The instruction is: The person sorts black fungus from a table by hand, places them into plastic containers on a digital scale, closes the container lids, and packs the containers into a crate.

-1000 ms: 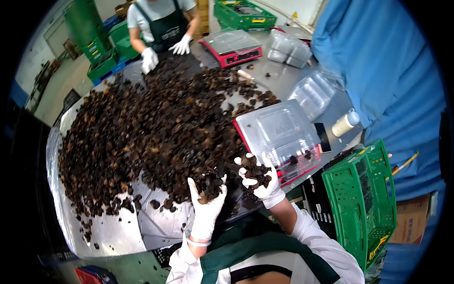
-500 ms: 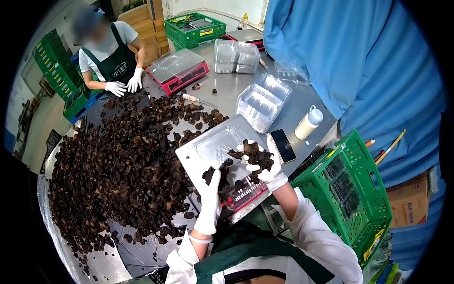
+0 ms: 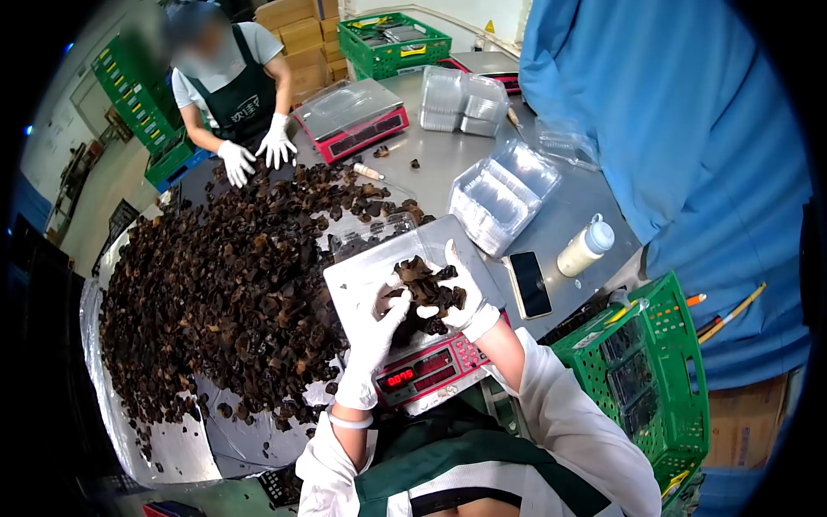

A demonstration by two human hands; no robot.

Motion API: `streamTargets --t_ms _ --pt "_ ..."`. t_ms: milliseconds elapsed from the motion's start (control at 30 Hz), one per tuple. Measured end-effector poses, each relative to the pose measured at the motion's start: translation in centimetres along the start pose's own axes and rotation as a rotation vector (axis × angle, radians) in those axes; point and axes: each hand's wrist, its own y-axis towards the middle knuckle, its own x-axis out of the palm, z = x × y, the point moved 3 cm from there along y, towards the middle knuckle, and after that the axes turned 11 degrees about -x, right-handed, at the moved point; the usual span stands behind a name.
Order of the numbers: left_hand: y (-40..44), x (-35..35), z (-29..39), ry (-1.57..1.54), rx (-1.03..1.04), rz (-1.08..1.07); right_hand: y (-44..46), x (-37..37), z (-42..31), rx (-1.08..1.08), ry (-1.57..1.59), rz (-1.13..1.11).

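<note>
A clump of dark brown, fungus-like pieces is held over the red scale, whose display is lit in red. My right hand, in a white glove, curls round the clump from the right. My gloved left hand presses at its left side with curled fingers, palm hidden. Part of the scale's pan lies hidden under both hands. A clear plastic lid or tray rests beyond the scale, at the edge of the large heap of dark pieces.
Across the table a co-worker in white gloves touches the heap. Around me are a second scale, stacked clear trays, a phone, a bottle, a screwdriver-like tool and a green crate.
My hands have come together round the clump over the scale. The clear container on the pan has shifted toward the heap, and the scale display has come into view. The co-worker's hands have spread apart.
</note>
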Motion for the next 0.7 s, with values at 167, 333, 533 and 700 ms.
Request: streamTargets --t_ms 167,333,533,700 --pt "0.1 -3.5 -2.2 -0.028 -0.026 0.177 1.1 -1.4 -1.4 -0.14 -0.597 0.269" --pt "-1.4 -6.4 -2.4 0.301 0.124 0.464 0.8 -1.0 -3.5 -0.202 -0.734 0.281" --pt "-1.5 -3.3 -1.0 0.817 0.435 0.409 1.2 -1.8 -4.2 -0.286 -0.637 0.183" --pt "-0.5 -1.7 -0.6 0.957 0.535 0.368 1.4 -0.7 -3.6 -0.354 -0.569 0.18"
